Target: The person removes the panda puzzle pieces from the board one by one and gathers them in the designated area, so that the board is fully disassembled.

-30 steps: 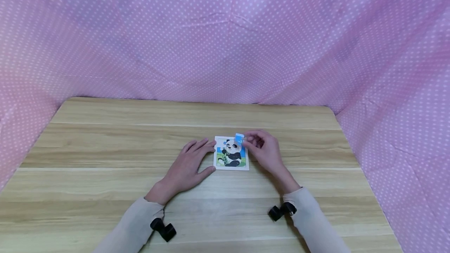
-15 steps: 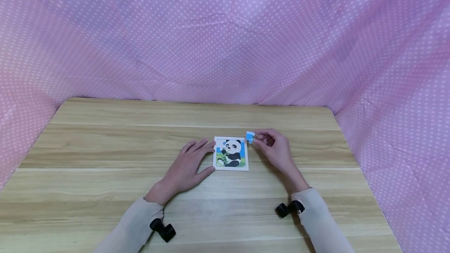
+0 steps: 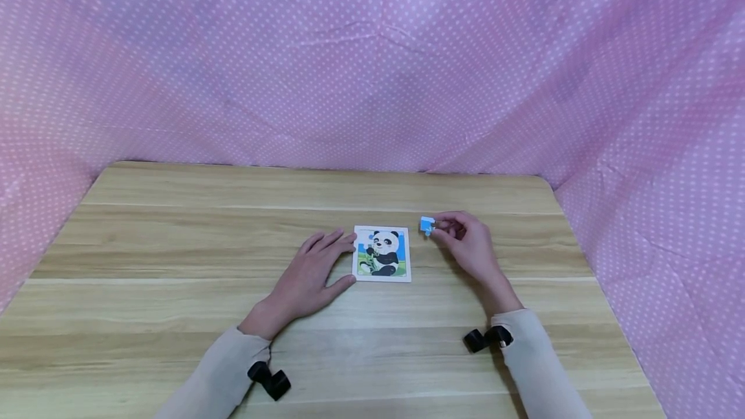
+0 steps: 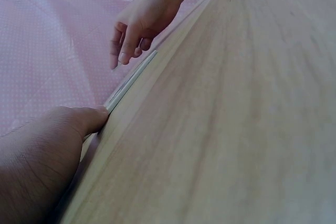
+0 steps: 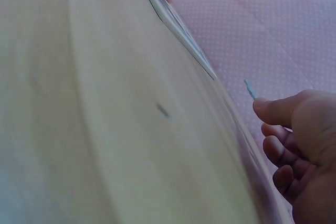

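Note:
A panda jigsaw puzzle [image 3: 382, 254] in a white frame lies flat on the table. At its left edge rests my left hand [image 3: 310, 275], fingers straight and spread, with fingertips and thumb along the frame. To the right of the puzzle, my right hand [image 3: 470, 246] pinches a small blue and white puzzle piece [image 3: 427, 225] between thumb and fingertips. In the right wrist view the piece [image 5: 249, 88] shows edge-on beyond the thumb. The left wrist view has the left thumb at the frame's edge [image 4: 131, 81].
The wood-grain table [image 3: 233, 205] stretches to both sides. Behind and beside it hangs a pink cloth [image 3: 361, 70] with white dots. A black wrist camera [image 3: 269, 380] is strapped to the left sleeve, another camera [image 3: 487, 339] to the right one.
My right hand has carried the puzzle piece from over the puzzle's upper right corner away to the right. The left hand and puzzle have stayed almost still.

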The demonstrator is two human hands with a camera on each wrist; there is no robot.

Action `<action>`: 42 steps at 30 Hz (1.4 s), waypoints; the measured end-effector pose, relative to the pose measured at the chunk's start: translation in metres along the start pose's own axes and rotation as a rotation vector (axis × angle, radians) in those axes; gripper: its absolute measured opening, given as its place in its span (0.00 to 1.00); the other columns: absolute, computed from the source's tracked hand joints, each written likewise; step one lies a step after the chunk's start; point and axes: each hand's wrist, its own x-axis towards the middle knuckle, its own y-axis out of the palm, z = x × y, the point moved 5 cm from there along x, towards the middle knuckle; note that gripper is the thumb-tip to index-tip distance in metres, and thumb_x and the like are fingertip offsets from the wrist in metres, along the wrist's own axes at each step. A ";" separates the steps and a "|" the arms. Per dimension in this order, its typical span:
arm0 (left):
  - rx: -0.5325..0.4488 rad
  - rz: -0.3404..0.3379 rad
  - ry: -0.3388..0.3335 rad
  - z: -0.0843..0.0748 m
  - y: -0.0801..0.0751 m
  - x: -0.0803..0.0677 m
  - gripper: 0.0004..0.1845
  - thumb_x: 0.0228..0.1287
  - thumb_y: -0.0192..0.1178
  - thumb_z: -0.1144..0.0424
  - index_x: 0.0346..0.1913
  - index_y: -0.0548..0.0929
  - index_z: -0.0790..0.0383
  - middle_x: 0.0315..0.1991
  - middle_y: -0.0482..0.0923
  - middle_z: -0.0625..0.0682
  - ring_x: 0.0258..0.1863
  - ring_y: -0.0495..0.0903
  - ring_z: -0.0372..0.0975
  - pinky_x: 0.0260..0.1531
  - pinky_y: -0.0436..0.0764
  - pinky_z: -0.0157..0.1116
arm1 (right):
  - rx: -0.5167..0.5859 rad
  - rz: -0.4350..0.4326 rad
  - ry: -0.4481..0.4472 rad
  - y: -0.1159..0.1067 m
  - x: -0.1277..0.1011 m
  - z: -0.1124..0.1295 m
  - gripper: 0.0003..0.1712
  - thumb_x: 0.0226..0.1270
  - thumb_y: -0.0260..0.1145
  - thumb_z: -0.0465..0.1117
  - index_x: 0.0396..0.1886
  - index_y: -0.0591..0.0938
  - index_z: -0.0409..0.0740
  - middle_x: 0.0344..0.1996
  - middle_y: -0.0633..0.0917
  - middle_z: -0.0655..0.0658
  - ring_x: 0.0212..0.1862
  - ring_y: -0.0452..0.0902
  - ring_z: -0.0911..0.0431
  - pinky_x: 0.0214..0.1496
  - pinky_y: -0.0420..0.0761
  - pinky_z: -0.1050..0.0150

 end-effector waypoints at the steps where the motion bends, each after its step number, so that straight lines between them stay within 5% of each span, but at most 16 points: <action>1: 0.000 -0.001 0.001 0.000 0.000 0.000 0.32 0.80 0.65 0.43 0.76 0.79 0.56 0.86 0.67 0.47 0.87 0.60 0.49 0.88 0.53 0.56 | -0.009 0.000 0.001 -0.001 0.000 -0.001 0.14 0.72 0.79 0.32 0.55 0.91 0.37 0.41 0.90 0.41 0.37 0.76 0.56 0.36 0.75 0.74; 23: 0.005 -0.002 0.001 0.000 0.001 0.000 0.32 0.80 0.65 0.42 0.76 0.79 0.56 0.86 0.66 0.47 0.88 0.59 0.48 0.88 0.53 0.55 | -0.127 0.047 -0.004 -0.009 0.002 -0.012 0.12 0.75 0.77 0.33 0.54 0.92 0.38 0.35 0.86 0.44 0.34 0.74 0.54 0.34 0.72 0.70; 42: 0.010 -0.001 -0.003 0.000 0.002 -0.001 0.32 0.80 0.65 0.42 0.76 0.79 0.57 0.86 0.66 0.47 0.88 0.59 0.48 0.88 0.53 0.55 | -0.117 0.056 -0.004 -0.009 0.003 -0.018 0.12 0.73 0.78 0.33 0.53 0.92 0.38 0.35 0.87 0.45 0.33 0.74 0.55 0.33 0.73 0.70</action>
